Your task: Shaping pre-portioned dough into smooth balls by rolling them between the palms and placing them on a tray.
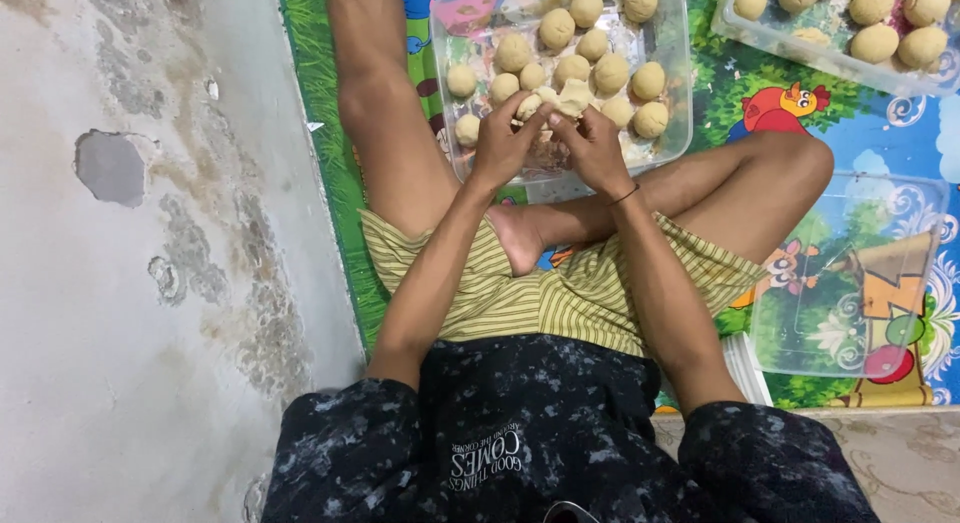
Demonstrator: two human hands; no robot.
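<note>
Head view: left hand and right hand pinch soft dough piece.

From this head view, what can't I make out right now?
- Piece of dough: its underside and full shape are hidden by the fingers of the left hand and right hand.
- Clear tray: its far end is cut off by the top edge.
- Second tray, top right: mostly out of frame, so its dough balls can't be counted.
- Empty container: transparent, so its depth is unclear.
</note>
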